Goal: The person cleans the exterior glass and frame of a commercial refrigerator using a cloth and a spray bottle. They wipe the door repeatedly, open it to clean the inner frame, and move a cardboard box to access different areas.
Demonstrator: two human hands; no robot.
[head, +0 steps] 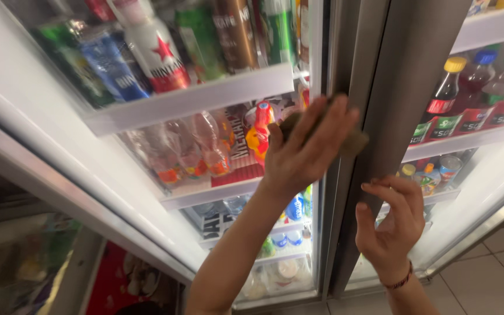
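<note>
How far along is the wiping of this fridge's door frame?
Done: cannot tell; no wiped patch stands out on the grey frame. In hand: the left hand presses a brownish sponge flat against the frame between the two glass doors, while the right hand touches the frame lower down, holding nothing. Left: seemingly the frame below the sponge.

White shelves carried the drinks behind the glass doors. In the left fridge, the top shelf (205,96) held upright cans (161,49), and the shelf below (217,192) bore clear plastic bottles (205,143). In the right fridge, a shelf (462,142) carried dark bottles (447,99) with yellow, blue and green caps; small cans (447,166) stood on the shelf beneath.
</note>
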